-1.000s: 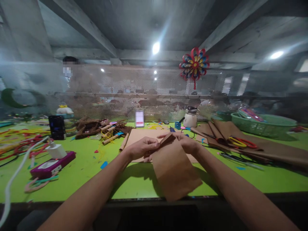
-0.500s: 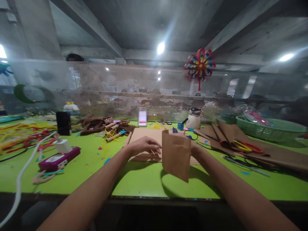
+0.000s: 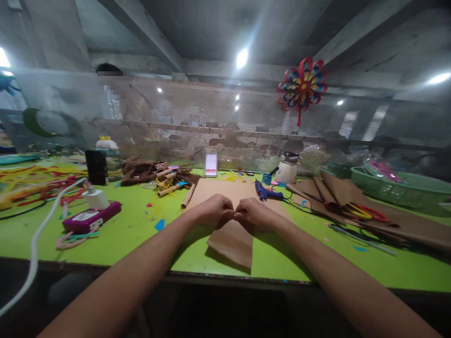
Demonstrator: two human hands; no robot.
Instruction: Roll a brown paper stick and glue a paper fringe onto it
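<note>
A piece of brown kraft paper (image 3: 233, 241) hangs below my two hands, its lower edge close to the table's front. My left hand (image 3: 219, 207) pinches its top edge, fingers closed. Right beside it, my right hand (image 3: 251, 210) grips the same edge, and the fingertips of both hands nearly meet. Behind and under the hands lies a flat tan board (image 3: 214, 188). A blue glue gun (image 3: 267, 192) rests at the right of that board.
To the right are brown paper sheets (image 3: 412, 230), scissors with red and yellow handles (image 3: 368, 212) and a green basket (image 3: 405, 190). A purple power strip (image 3: 93, 218) with a white plug stands left. A phone (image 3: 211, 165) and a pitcher (image 3: 288, 169) stand at the back.
The paper has swung from upright in my right hand to hanging lower between both hands. My left hand has moved over and closed on it. The glue gun now shows fully.
</note>
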